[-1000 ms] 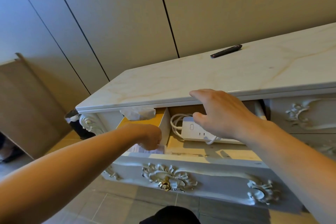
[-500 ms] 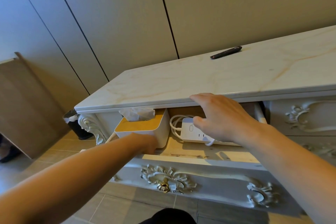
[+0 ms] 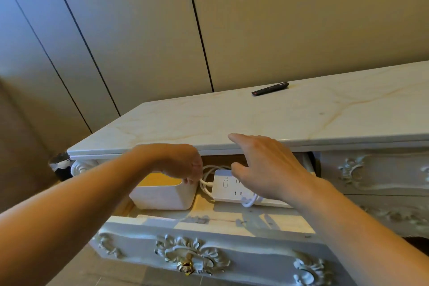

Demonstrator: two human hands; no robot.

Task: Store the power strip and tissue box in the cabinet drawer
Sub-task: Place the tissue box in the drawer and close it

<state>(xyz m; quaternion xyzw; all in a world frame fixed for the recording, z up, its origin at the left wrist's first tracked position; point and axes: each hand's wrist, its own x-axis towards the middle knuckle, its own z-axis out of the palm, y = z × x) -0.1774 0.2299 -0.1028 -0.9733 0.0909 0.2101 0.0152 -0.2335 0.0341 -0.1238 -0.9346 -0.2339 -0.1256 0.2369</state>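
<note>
One power strip [image 3: 228, 190] lies L-R; right hand [image 3: 269, 169] fingers spread, left hand's [image 3: 181, 162] unclear.

Soft warm light, wide-angle edge distortion

The marble top [image 3: 232, 121] hangs close above the left hand [image 3: 183, 165] and the right hand [image 3: 267, 169]. The coiled cable [image 3: 205, 184] fills the gap between them. Nearer than both hands, the drawer floor [image 3: 232, 215] gives room to pass.

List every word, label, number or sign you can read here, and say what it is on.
No text can be read.
power strip: only an oval switch outline and socket slots, no lettering.
remote: marks too small to read.
tissue box: plain side, no print.
</note>
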